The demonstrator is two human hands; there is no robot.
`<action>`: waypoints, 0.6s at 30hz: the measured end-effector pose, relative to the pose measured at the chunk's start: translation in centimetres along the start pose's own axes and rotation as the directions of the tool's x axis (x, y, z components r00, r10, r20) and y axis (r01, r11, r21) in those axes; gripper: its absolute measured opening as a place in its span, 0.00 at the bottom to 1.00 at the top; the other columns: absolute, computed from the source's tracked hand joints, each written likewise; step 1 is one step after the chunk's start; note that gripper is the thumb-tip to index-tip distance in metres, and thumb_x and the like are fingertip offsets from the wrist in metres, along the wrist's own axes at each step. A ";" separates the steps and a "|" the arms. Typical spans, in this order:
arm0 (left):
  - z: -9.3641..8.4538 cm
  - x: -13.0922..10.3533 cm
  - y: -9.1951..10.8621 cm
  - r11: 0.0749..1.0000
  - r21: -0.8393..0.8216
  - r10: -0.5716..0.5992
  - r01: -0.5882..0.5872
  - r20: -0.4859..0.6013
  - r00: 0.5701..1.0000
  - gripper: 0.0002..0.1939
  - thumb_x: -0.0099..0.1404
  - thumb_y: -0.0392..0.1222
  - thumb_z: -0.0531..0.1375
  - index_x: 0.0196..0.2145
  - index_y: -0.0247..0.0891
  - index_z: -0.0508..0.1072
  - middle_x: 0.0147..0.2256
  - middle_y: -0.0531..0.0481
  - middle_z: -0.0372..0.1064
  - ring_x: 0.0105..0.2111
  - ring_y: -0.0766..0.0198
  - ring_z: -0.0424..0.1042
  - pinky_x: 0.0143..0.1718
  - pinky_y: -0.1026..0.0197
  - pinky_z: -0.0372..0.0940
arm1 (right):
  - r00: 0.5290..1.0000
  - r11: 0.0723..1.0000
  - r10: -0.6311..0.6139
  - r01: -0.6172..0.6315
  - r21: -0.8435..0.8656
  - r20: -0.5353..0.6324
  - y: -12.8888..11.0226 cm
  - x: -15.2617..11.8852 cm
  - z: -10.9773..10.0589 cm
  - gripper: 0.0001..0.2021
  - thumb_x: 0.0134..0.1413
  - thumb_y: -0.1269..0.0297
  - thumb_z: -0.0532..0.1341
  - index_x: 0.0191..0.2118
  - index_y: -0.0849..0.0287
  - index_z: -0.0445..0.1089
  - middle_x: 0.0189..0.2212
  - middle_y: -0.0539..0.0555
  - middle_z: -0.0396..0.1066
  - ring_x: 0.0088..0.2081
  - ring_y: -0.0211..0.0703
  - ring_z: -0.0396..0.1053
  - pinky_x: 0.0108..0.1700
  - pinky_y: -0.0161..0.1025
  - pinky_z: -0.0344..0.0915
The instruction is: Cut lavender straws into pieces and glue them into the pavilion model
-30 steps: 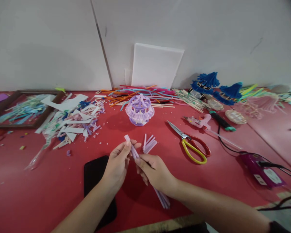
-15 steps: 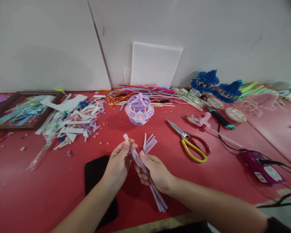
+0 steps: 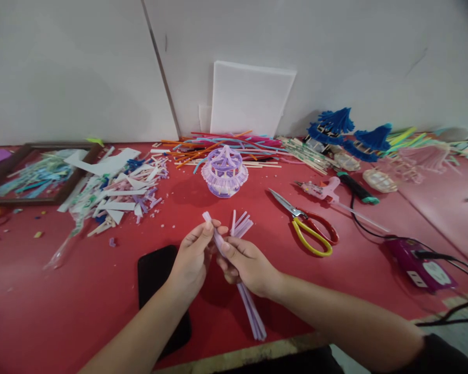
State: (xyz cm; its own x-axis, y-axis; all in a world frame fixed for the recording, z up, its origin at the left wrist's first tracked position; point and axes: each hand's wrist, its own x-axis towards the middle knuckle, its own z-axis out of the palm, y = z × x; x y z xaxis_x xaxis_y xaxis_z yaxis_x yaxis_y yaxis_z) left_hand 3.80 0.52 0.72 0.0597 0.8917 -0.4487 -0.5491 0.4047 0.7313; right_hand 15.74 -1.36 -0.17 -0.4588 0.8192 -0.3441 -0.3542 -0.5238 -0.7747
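While gripped at two places, judged a very light load: slim bundle of pale lavender strips point(image 3: 251, 311), apparently fuzzy craft stems, slanting above the near part of a smooth red table point(image 3: 78, 311). Nearest end, below the right palm: loose tips, slightly fanned, not held. To the left: flat black rectangular phone point(image 3: 155, 270).

Farther up: bare right hand point(image 3: 249, 265), curled round the bundle, thumb on top, fingers folded beneath. Just beside it: bare left hand point(image 3: 195, 249), pinching close to the far tips between thumb and fingers. Contact between the two hands: unclear.

Handling, by estimate: soft surface, probably little slip against skin, but strips liable to slide lengthwise past one another. Bendy rather than stiff; likely to keep a kink. Not brittle; creasing or flattening the likelier damage. Best hold: light pinch near the far tips, looser wrap at the middle.

Just beyond the right hand: short lavender pieces point(image 3: 242, 225), loosely fanned. To the right, apart from the hands: steel scissors with red and yellow handles point(image 3: 299, 214). Farther: pink plastic glue gun point(image 3: 322, 190); straight ahead, round tiered lavender-and-white model point(image 3: 225, 174); behind, heap of thin multicoloured strips point(image 3: 257, 143), then white rectangular sheet point(image 3: 251, 98) against grey panelled wall point(image 3: 81, 67).
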 end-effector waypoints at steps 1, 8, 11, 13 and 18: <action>0.0 -0.1 0.0 1.000 0.002 0.003 -0.003 -0.003 1.000 0.15 0.49 0.44 0.70 0.31 0.35 0.74 0.24 0.53 0.76 0.16 0.68 0.69 0.12 0.68 0.64 | 1.000 1.000 -0.004 0.004 -0.020 0.009 0.0 0.0 0.0 0.24 0.47 0.41 0.62 0.29 0.59 0.60 0.19 0.41 0.58 0.16 0.25 0.47 0.18 0.30 0.44; 0.1 -0.5 0.1 0.999 0.037 -0.039 0.038 0.011 0.999 0.18 0.46 0.48 0.71 0.32 0.36 0.74 0.26 0.53 0.76 0.13 0.68 0.67 0.09 0.65 0.64 | 0.999 0.982 -0.049 0.046 -0.181 -0.013 0.4 -0.5 -0.4 0.22 0.52 0.43 0.60 0.27 0.59 0.61 0.20 0.44 0.60 0.18 0.27 0.53 0.20 0.31 0.49; 0.1 -0.5 0.0 0.994 0.086 -0.066 0.062 0.037 0.997 0.19 0.48 0.50 0.70 0.34 0.36 0.74 0.28 0.51 0.77 0.11 0.69 0.66 0.08 0.64 0.63 | 0.998 0.982 -0.049 0.042 -0.186 -0.033 0.8 -0.6 -0.3 0.23 0.53 0.41 0.58 0.26 0.59 0.61 0.18 0.44 0.60 0.17 0.27 0.52 0.19 0.31 0.49; 0.0 -0.4 -0.1 0.989 0.134 -0.062 0.057 0.038 0.997 0.20 0.50 0.50 0.69 0.37 0.35 0.74 0.30 0.49 0.78 0.11 0.69 0.66 0.08 0.64 0.64 | 0.999 0.988 -0.035 0.029 -0.151 -0.037 0.8 -0.6 -0.1 0.24 0.51 0.40 0.59 0.26 0.59 0.60 0.18 0.44 0.60 0.16 0.27 0.50 0.18 0.31 0.48; 0.0 -0.5 -0.3 0.970 0.235 0.040 -0.059 0.082 0.996 0.22 0.56 0.47 0.66 0.46 0.39 0.66 0.31 0.50 0.79 0.11 0.70 0.65 0.12 0.65 0.64 | 0.997 1.000 -0.014 0.012 -0.027 -0.074 0.4 -0.5 0.2 0.23 0.50 0.41 0.60 0.28 0.58 0.59 0.18 0.43 0.60 0.16 0.26 0.48 0.18 0.29 0.45</action>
State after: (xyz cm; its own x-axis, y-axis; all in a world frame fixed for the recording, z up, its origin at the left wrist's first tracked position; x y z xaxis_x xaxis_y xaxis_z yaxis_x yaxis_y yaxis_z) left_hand 3.97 -0.02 0.71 0.1060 0.9209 -0.3750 -0.3405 0.3879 0.8565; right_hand 15.68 -2.05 -0.22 -0.3927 0.8413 -0.3714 -0.3378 -0.5076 -0.7926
